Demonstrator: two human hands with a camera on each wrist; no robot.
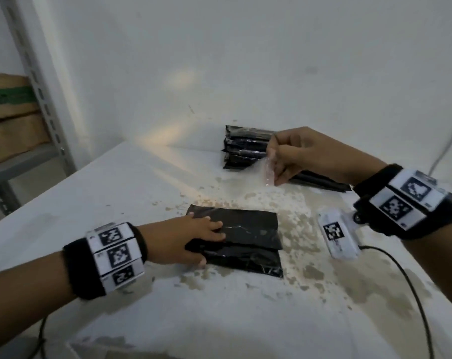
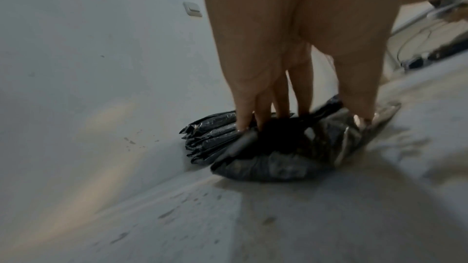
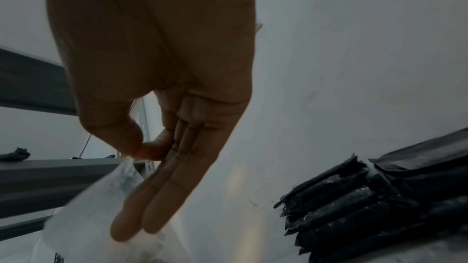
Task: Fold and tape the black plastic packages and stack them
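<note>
A folded black plastic package (image 1: 248, 229) lies in the middle of the white table (image 1: 116, 203). My left hand (image 1: 212, 242) presses straight fingers flat on its folded-over flap, thumb at the near edge; the left wrist view shows the fingertips (image 2: 243, 123) pushing into the package (image 2: 278, 159). My right hand (image 1: 272, 154) hovers at the back right and pinches a clear tape strip (image 1: 269, 173) between thumb and forefinger; the strip hangs down. In the right wrist view the tape (image 3: 101, 207) hangs below the pinch (image 3: 142, 151). A stack of black packages (image 1: 243, 151) (image 3: 367, 217) stands against the wall behind it.
A white tagged device (image 1: 338, 235) with a black cable (image 1: 406, 275) lies right of the package. A grey metal rack (image 1: 38, 73) holding brown cartons (image 1: 9, 112) stands at the left. The table's paint is chipped around the package, and its left edge runs diagonally.
</note>
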